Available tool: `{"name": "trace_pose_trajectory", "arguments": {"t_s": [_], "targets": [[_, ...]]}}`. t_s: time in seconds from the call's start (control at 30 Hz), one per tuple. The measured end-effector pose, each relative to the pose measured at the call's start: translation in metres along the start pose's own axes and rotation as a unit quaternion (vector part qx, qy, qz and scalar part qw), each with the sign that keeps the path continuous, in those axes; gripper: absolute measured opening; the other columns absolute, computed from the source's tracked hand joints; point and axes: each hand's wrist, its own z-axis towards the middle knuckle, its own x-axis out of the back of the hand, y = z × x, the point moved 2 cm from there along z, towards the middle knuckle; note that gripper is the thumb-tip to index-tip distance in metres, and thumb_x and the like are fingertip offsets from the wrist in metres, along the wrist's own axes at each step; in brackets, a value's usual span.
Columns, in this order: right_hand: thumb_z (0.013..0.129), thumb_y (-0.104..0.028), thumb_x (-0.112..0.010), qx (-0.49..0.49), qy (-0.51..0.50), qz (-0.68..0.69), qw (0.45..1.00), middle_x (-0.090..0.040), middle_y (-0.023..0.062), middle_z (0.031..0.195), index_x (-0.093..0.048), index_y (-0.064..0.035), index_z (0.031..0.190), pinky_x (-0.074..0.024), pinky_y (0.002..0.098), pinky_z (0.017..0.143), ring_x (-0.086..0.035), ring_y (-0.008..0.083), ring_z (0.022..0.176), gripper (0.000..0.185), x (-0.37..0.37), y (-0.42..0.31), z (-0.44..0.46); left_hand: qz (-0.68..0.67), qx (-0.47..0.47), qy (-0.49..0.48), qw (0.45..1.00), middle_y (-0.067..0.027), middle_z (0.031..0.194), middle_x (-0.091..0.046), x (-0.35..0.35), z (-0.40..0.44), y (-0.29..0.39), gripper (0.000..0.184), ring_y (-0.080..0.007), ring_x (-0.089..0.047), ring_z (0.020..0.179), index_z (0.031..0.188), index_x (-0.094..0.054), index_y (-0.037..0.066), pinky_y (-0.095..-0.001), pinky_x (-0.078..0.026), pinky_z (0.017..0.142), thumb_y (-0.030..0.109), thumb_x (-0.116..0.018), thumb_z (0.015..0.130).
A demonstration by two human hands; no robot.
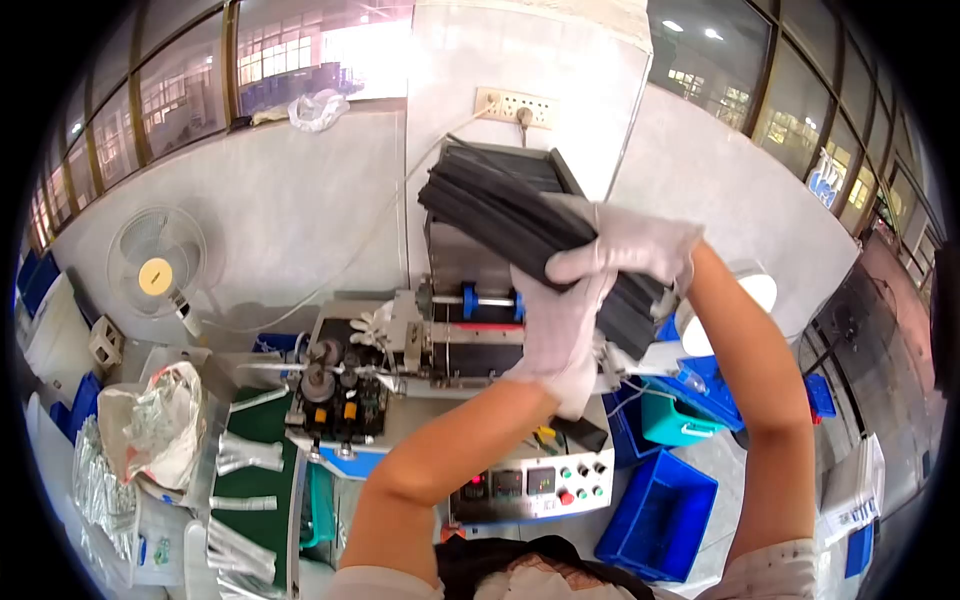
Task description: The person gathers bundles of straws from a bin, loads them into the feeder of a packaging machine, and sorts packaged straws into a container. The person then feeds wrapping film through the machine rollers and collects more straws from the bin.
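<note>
A bundle of long black strips [500,212] is held up at a slant over the machine [470,270]. My right hand [630,245], in a pale glove, is closed around the bundle from above. Below it, my left hand [560,330], also gloved, presses against the underside of the bundle; its fingers are partly hidden behind the strips. The lower end of the bundle sticks out under my right wrist. Beneath my hands the machine shows a metal shaft with blue rings and a red strip.
A control panel [535,488] with buttons faces me. Blue bins [660,515] stand at the lower right. On the left are a fan [156,262], a green belt [255,470] with silvery packets and a bag-lined container [185,440]. A power strip [515,107] is on the wall.
</note>
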Motion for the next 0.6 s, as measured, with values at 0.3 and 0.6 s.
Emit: {"name": "trace_pose_trajectory", "arguments": {"t_s": [0.3, 0.6], "targets": [[0.061, -0.053, -0.069, -0.046, -0.088, -0.217, 0.971, -0.056, 0.0227, 0.122, -0.041, 0.0057, 0.132, -0.0411, 0.0338, 0.096, -0.054, 0.0291, 0.112, 0.097, 0.084, 0.077, 0.171, 0.833, 0.079, -0.089, 0.54, -0.0105, 0.104, -0.064, -0.003, 0.154, -0.039, 0.043, -0.0255, -0.059, 0.101, 0.118, -0.058, 0.013, -0.0343, -0.048, 0.086, 0.001, -0.064, 0.078], [0.078, -0.038, -0.057, 0.111, -0.081, -0.395, 0.908, -0.062, 0.0267, 0.104, -0.045, 0.0048, 0.12, -0.0472, 0.0391, 0.083, -0.059, 0.0375, 0.1, 0.061, 0.086, 0.085, 0.185, 0.716, -0.055, -0.21, 0.664, -0.0144, 0.111, -0.061, 0.041, 0.156, -0.028, 0.032, -0.029, -0.057, 0.106, 0.115, -0.057, 0.004, -0.0345, -0.045, 0.093, 0.004, -0.058, 0.083]]}}
